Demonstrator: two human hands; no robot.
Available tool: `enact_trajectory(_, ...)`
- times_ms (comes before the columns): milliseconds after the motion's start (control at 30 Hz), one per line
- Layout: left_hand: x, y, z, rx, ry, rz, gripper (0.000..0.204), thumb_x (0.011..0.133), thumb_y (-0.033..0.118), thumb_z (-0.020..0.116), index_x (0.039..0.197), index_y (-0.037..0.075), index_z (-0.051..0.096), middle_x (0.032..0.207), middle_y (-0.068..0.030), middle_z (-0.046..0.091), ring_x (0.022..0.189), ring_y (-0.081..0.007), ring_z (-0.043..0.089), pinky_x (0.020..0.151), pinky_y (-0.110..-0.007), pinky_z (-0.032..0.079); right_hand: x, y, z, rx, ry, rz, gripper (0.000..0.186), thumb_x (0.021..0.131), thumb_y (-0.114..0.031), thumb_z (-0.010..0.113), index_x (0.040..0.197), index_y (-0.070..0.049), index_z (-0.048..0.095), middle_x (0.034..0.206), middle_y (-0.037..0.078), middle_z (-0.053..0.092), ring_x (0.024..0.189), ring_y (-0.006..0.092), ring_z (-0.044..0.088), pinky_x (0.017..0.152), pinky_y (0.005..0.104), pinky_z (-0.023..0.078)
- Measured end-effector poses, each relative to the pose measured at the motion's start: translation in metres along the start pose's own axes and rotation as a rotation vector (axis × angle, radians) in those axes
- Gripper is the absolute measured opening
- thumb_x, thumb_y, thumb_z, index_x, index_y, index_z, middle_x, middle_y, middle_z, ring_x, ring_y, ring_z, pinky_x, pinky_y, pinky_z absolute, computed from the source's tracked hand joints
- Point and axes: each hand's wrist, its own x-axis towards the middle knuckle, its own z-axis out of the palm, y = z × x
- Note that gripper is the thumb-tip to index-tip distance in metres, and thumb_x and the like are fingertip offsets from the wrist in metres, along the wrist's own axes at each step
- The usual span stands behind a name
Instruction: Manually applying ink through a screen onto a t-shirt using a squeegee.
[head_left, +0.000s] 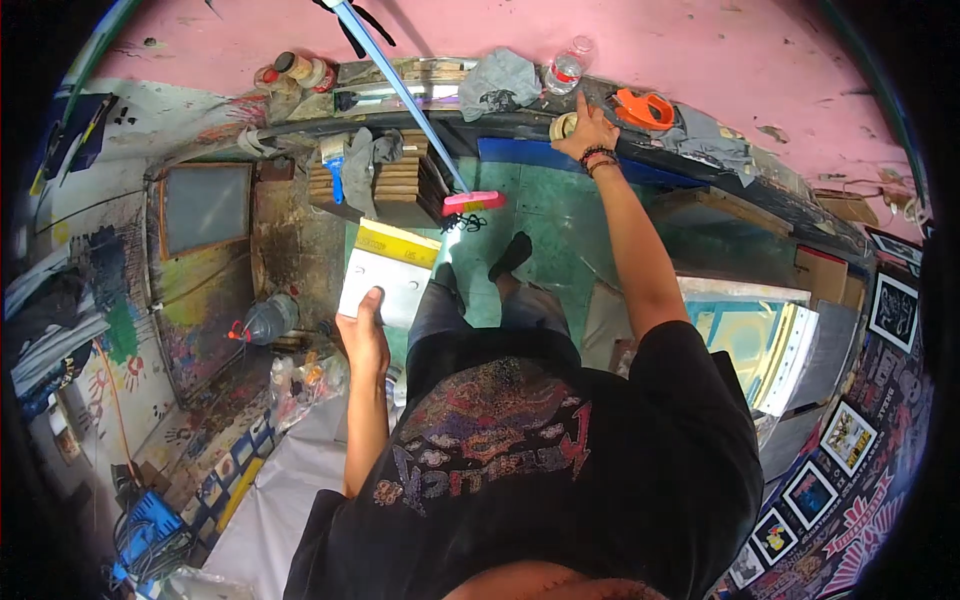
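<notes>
My left hand (pixel 365 335) is closed on a flat white panel with a yellow band along its top edge (pixel 385 280), held at waist level with the thumb across its face. My right hand (pixel 590 135) reaches out to the back ledge, index finger stretched out, beside a tan tape roll (pixel 560 126); whether it touches the roll is unclear. A clear bottle (pixel 563 70) stands just beyond that hand, and an orange object (pixel 643 111) lies to its right, beside grey cloths (pixel 705 142).
A blue-handled pink broom (pixel 472 202) leans beyond my feet. Stacked wooden frames (pixel 363 183) with cloth and a brush are ahead, left of it. Framed screens (pixel 750 330) stand at right. A water jug (pixel 270 320), bags and cables lie along the left side.
</notes>
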Motion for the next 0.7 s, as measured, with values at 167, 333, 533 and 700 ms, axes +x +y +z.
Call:
enact_trajectory(167,0.006,-0.015,0.034,-0.014,-0.001,-0.064,0.038,0.089,0.005,0.067,0.124,-0.007,0.061,0.119,-0.0106,0.066,0.109,-0.0192,0.061,0.098,-0.032,0.045,0.024,0.017,-0.005,-0.073,0.008,-0.019,0.125,0.056,-0.054,0.087,0.158,-0.024,0.022,0.143,0.018,0.046,0.132,0.0352,0.049,0.104,0.0559,0.037)
enact_trajectory(333,0.02,-0.019,0.057,0.033,-0.028,-0.086,0.034,0.088,0.007,0.068,0.12,-0.006,0.065,0.111,-0.0088,0.07,0.102,-0.0176,0.064,0.093,-0.032,0.047,0.048,0.035,-0.008,-0.162,0.082,-0.054,0.124,0.058,-0.052,0.087,0.159,-0.026,0.02,0.149,0.017,0.041,0.136,0.0367,0.044,0.106,0.0572,0.035)
enact_trajectory(533,0.035,-0.022,0.066,0.039,-0.032,-0.094,0.034,0.088,0.009,0.069,0.119,-0.004,0.066,0.11,-0.0081,0.07,0.098,-0.0164,0.065,0.089,-0.031,0.049,0.073,0.05,-0.018,-0.099,0.044,-0.021,0.123,0.06,-0.051,0.085,0.159,-0.028,0.017,0.155,0.015,0.034,0.138,0.0366,0.042,0.107,0.0592,0.034)
enact_trajectory(700,0.044,-0.03,0.072,0.101,-0.039,-0.11,0.03,0.088,0.01,0.07,0.115,-0.003,0.068,0.106,-0.0067,0.07,0.095,-0.0149,0.064,0.086,-0.03,0.049,0.078,0.042,-0.012,-0.106,0.181,-0.019,0.121,0.058,-0.047,0.086,0.158,-0.03,0.021,0.156,0.015,0.034,0.138,0.0349,0.044,0.109,0.0589,0.033)
